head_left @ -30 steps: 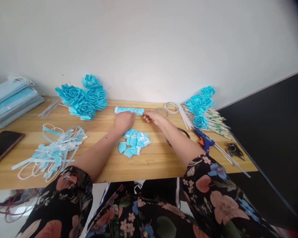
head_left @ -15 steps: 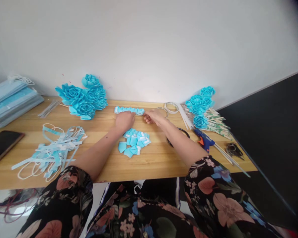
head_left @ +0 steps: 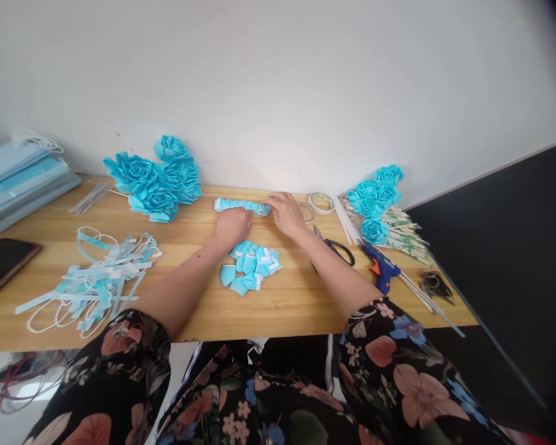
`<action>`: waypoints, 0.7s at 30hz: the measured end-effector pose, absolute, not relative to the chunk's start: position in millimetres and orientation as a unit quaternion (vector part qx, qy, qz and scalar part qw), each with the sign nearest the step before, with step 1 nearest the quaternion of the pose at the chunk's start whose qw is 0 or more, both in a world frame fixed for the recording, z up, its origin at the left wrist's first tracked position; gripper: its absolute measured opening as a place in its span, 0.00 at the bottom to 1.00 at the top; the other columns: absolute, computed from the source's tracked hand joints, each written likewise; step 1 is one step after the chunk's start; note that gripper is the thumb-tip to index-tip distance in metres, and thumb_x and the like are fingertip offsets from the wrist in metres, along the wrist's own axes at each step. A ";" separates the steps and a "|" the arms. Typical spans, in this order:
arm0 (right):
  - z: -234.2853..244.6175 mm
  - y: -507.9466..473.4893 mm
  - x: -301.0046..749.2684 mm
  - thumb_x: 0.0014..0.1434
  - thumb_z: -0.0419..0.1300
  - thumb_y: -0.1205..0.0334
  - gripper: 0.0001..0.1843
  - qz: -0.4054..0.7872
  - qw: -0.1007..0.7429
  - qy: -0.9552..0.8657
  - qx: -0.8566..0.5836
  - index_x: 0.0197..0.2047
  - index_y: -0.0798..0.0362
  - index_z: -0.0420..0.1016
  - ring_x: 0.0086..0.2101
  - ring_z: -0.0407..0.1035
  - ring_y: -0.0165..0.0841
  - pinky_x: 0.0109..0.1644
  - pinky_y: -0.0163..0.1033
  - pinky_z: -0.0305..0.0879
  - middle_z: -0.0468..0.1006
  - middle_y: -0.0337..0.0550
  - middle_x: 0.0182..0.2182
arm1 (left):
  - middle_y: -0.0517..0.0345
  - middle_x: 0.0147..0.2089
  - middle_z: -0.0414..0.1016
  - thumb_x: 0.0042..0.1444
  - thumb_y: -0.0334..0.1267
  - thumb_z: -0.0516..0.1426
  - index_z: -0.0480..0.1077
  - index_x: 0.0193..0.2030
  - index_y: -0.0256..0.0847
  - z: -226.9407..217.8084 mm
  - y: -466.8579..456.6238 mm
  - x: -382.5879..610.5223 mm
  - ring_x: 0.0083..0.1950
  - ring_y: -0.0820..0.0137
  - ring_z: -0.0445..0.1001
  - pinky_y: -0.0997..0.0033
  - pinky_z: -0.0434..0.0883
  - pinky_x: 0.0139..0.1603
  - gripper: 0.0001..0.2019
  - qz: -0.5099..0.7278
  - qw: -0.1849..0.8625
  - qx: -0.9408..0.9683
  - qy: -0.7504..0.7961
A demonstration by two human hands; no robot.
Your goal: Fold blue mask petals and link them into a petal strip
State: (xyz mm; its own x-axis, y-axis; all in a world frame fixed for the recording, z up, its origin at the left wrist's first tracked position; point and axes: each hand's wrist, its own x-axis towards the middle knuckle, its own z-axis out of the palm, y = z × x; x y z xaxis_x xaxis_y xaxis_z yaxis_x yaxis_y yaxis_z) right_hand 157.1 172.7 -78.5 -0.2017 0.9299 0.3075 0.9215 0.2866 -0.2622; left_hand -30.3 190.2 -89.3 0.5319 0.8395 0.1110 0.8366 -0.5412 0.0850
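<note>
A row of overlapping folded light-blue petals [head_left: 241, 203] lies crosswise near the back of the wooden table. Against its front edge rests my left hand [head_left: 234, 225], back up, with the fingers curled in and partly hidden beneath it. At the row's right end is my right hand [head_left: 285, 212], palm down, its fingers stretched leftward and the fingertips at the last petal. Nearer to me, between my forearms, lies a loose pile of folded blue petals [head_left: 250, 262], some with white strips on them.
Blue fabric flowers [head_left: 155, 179] stand left, more flowers [head_left: 375, 194] right beside sticks [head_left: 405, 232]. Cut straps [head_left: 97, 278], a phone [head_left: 7, 262] and packed masks [head_left: 25, 179] lie left. Scissors [head_left: 340, 250], tape rolls [head_left: 321, 203] and a blue glue gun [head_left: 382, 266] lie right.
My right hand has turned palm down and shifted slightly left and up, onto the row's right end. My left hand and the row stay nearly in place. More of the scissors shows now.
</note>
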 end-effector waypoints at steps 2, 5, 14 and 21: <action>-80.2 176.1 156.3 0.58 0.49 0.77 0.26 0.016 0.199 -0.776 -0.598 0.54 0.53 0.79 0.58 0.61 0.43 0.63 0.48 0.60 0.73 0.50 0.59 | 0.42 0.44 0.78 0.67 0.38 0.43 0.76 0.48 0.38 -89.3 190.4 -30.1 0.45 0.55 0.77 0.61 0.68 0.43 0.20 0.068 0.016 0.874 0.481; -82.9 180.7 154.4 0.57 0.49 0.78 0.27 0.021 0.189 -0.780 -0.596 0.52 0.50 0.81 0.58 0.62 0.43 0.63 0.49 0.60 0.73 0.47 0.59 | 0.41 0.45 0.78 0.67 0.38 0.43 0.76 0.48 0.38 -88.6 190.0 -29.8 0.45 0.55 0.77 0.60 0.68 0.44 0.21 0.064 0.021 0.873 0.484; -89.5 189.3 147.6 0.59 0.50 0.77 0.24 0.038 0.163 -0.752 -0.637 0.47 0.49 0.84 0.57 0.64 0.44 0.63 0.48 0.61 0.76 0.46 0.57 | 0.47 0.50 0.80 0.66 0.38 0.45 0.75 0.55 0.43 -88.5 191.5 -34.3 0.51 0.56 0.77 0.62 0.70 0.48 0.20 0.125 0.051 0.853 0.503; -91.8 187.8 145.2 0.57 0.51 0.78 0.25 0.030 0.171 -0.752 -0.636 0.47 0.48 0.83 0.57 0.65 0.42 0.63 0.46 0.60 0.75 0.47 0.57 | 0.50 0.54 0.80 0.66 0.36 0.45 0.72 0.61 0.48 -90.7 191.3 -32.4 0.53 0.59 0.77 0.64 0.70 0.51 0.22 0.141 0.069 0.856 0.492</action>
State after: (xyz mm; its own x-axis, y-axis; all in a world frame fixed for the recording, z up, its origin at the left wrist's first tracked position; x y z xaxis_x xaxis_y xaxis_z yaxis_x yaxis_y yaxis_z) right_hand 145.2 187.8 -91.8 -0.1315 0.9668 0.2191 0.9463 0.1883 -0.2628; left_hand -32.4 191.3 -90.7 0.4760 0.8621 0.1737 0.8229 -0.5063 0.2579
